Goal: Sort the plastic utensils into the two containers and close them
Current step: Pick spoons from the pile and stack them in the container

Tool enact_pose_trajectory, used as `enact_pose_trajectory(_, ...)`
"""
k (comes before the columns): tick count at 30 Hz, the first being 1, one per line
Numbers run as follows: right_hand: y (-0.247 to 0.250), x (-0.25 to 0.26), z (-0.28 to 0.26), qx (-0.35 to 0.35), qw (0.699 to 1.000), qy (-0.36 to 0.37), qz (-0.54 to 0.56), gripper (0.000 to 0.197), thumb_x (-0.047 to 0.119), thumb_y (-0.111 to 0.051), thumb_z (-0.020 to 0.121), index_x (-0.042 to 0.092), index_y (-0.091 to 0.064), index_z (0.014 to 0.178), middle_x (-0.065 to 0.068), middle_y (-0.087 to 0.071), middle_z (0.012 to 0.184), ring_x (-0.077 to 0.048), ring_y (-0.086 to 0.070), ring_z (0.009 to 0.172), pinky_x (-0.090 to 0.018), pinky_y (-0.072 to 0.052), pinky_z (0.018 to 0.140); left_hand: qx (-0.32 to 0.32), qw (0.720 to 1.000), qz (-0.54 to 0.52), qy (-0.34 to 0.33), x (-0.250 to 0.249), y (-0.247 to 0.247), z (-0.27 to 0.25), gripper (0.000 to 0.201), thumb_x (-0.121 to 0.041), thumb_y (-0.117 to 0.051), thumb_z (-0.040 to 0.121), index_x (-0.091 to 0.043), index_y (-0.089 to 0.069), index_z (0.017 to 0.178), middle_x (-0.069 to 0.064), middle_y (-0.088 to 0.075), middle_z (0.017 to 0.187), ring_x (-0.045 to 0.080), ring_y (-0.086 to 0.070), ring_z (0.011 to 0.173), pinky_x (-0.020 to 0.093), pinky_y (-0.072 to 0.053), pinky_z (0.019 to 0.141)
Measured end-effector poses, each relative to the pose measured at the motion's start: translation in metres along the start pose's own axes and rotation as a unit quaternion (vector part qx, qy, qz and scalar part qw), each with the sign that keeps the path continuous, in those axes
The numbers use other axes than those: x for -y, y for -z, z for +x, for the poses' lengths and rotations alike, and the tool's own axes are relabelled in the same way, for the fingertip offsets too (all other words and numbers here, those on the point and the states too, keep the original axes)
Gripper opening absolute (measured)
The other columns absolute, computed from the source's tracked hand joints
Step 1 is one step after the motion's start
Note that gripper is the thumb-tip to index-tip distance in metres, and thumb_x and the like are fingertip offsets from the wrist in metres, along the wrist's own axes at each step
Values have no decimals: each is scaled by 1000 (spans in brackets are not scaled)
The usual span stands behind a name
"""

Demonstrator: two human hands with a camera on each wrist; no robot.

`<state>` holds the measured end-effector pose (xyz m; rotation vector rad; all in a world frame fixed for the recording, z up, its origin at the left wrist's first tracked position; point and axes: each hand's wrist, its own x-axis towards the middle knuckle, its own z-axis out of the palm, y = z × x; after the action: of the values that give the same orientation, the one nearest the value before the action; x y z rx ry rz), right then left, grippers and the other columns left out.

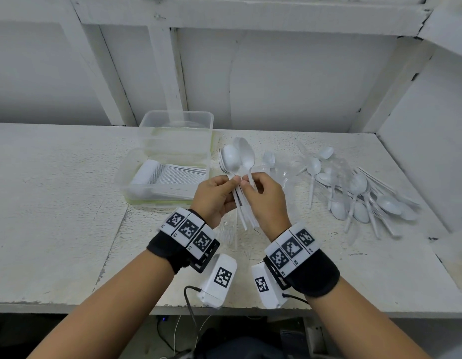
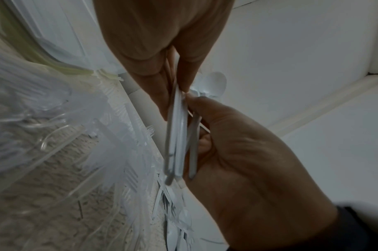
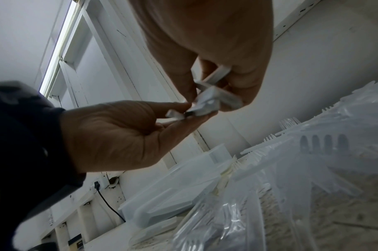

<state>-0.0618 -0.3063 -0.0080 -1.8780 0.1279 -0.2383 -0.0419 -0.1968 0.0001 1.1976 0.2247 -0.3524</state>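
Above the table's middle I hold a bundle of white plastic spoons (image 1: 235, 159), bowls up and handles down. My left hand (image 1: 231, 186) pinches the bundle's handles (image 2: 176, 135). My right hand (image 1: 248, 186) pinches the handle of the rightmost spoon (image 1: 246, 154) beside it. The handle ends (image 3: 207, 100) show between both hands' fingers. A clear container (image 1: 126, 177) just left of the hands holds a packed row of white utensils. Behind it stands a second clear container (image 1: 176, 120), which looks empty. Loose white spoons (image 1: 354, 193) lie in a pile on the right.
Clear plastic forks (image 1: 228, 234) lie on the table under my hands and show up close as clear forks (image 2: 55, 135) and clear forks (image 3: 312, 161). A white wall with beams closes the back and the right side. The table's front edge (image 1: 69, 305) is near my forearms.
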Motion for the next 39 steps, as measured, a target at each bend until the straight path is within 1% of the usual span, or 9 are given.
enact_pose_trajectory(6,-1,1,1,12,1000,5,3,9,17,-55,92,17,-64,95,6,-64,85,0,-55,74,-2,-41,61,-11,1000,-20,5,1,0,1,12,-11,-59,89,0,-64,88,7,-70,70,15,-68,59,23,-55,53)
enact_pose_trajectory(11,4,3,-1,51,999,2,11,17,17,-51,94,21,-63,105,11,-65,91,0,-59,79,-4,-44,64,8,999,-34,29,-4,3,1,14,-12,-58,90,0,-66,89,9,-71,76,18,-70,61,23,-56,53)
enact_pose_trajectory(15,9,4,0,58,998,10,3,18,18,-47,96,20,-63,103,5,-64,85,-5,-55,72,-17,-43,63,29,998,-14,45,-6,4,0,16,-11,-60,88,1,-65,97,8,-70,81,17,-70,65,24,-56,55)
enact_pose_trajectory(20,16,5,5,53,998,-8,13,22,18,-34,100,23,-38,121,6,-50,73,-3,-45,60,-13,-37,56,15,999,-4,37,-9,6,3,5,-10,-60,88,-4,-61,88,5,-71,82,17,-70,66,27,-59,59)
enact_pose_trajectory(25,10,6,6,65,998,-16,-8,13,20,-35,101,15,-43,109,11,-50,83,-2,-51,71,-14,-39,58,20,999,-16,30,-8,1,4,7,-11,-61,87,-5,-64,89,6,-70,86,16,-70,66,27,-59,60)
enact_pose_trajectory(28,7,9,3,47,998,21,-38,12,23,-38,100,14,-46,99,3,-57,86,-14,-58,80,-19,-44,63,32,999,-24,23,-6,-1,2,14,-11,-60,88,0,-65,97,8,-68,88,15,-69,64,27,-59,61)
enact_pose_trajectory(31,7,10,1,40,996,42,-71,11,23,-41,99,16,-48,94,0,-58,87,-15,-57,80,-17,-43,63,29,999,-27,21,-6,0,3,12,-10,-59,89,-1,-65,94,10,-67,85,17,-68,63,26,-57,57)
enact_pose_trajectory(34,7,7,2,38,990,53,-125,17,24,-44,97,11,-56,96,-4,-54,93,-17,-54,83,-23,-42,68,35,999,-24,18,-7,1,2,10,-10,-59,89,-1,-64,90,8,-70,76,16,-68,61,24,-55,54)
enact_pose_trajectory(39,8,5,2,36,988,50,-140,20,23,-47,96,7,-57,89,-1,-38,94,-15,-47,83,-1,-34,65,41,999,-11,15,-8,1,1,10,-10,-59,89,-2,-65,90,5,-70,70,14,-68,60,23,-56,55)
